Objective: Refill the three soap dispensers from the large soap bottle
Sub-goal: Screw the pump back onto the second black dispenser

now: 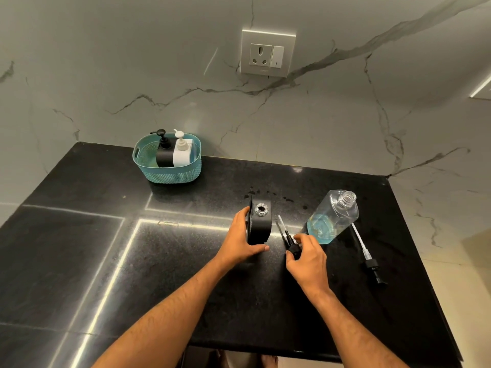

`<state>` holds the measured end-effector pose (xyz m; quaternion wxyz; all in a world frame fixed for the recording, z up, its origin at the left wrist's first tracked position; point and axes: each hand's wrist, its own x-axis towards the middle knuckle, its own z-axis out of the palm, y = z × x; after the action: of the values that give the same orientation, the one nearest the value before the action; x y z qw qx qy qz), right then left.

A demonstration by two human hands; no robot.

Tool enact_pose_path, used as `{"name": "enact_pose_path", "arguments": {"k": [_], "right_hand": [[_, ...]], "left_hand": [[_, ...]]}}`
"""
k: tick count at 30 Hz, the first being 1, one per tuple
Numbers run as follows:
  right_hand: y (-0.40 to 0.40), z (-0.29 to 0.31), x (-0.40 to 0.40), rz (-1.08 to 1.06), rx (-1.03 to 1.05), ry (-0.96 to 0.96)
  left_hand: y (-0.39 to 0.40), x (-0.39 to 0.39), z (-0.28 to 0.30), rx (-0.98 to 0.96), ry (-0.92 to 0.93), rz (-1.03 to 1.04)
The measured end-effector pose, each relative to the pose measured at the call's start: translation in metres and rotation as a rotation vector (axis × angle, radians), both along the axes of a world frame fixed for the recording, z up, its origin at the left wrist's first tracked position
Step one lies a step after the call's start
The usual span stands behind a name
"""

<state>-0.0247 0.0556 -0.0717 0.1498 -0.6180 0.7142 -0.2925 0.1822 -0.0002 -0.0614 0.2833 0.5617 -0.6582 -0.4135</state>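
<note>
Landmark for all positions: the open black rectangular soap dispenser (259, 223) standing upright on the polished black stone counter (111, 261).

Far left of and behind the landmark, against the marble wall, sits a teal perforated plastic basket (170, 173). Inside it stand two dispensers side by side and touching: a black dispenser with a black pump (164, 152) on the left, a white dispenser with a white pump (182, 153) on the right. Both pumps are fitted.

The left hand (239, 241) grasps the landmark dispenser, fingers on its left face and thumb curled round its near corner. The dispenser's pump is off; its round threaded silver neck is exposed and dark inside. The fill level cannot be told.

Just right of the landmark, the right hand (307, 257) pinches the black collar of a black pump head with a clear dip tube (285, 233); the tube points away from the person.

Further right stands the large clear plastic soap bottle (332, 217), uncapped, with blue liquid filling roughly its lower part. It appears tilted toward the far right.

Right of the bottle, a second black pump with a long clear tube (368, 257) lies flat on the counter.

Small dark droplets (288, 200) mark the counter just behind the landmark.
</note>
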Motion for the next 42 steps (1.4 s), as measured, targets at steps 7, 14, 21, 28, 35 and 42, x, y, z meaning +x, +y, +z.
{"name": "enact_pose_path", "arguments": {"k": [7,14,21,28,35,42], "right_hand": [[-0.017,0.035,0.011,-0.096,-0.19,-0.106],[-0.033,0.084,0.022,-0.033,-0.394,-0.189],[-0.039,0.109,0.026,0.043,-0.46,-0.139],[-0.038,0.127,0.03,0.097,-0.432,-0.145],[-0.038,0.141,0.033,0.145,-0.411,-0.16],[-0.046,0.148,0.037,0.212,-0.35,-0.032]], "left_hand": [[-0.011,0.005,0.003,-0.036,0.002,-0.009],[-0.026,0.007,0.01,-0.062,-0.016,-0.028],[-0.032,0.006,0.013,-0.056,0.001,-0.072],[-0.033,0.006,0.016,-0.014,0.012,-0.08],[-0.037,0.006,0.014,-0.007,-0.014,-0.081],[-0.037,0.006,0.016,-0.011,-0.029,-0.093]]}}
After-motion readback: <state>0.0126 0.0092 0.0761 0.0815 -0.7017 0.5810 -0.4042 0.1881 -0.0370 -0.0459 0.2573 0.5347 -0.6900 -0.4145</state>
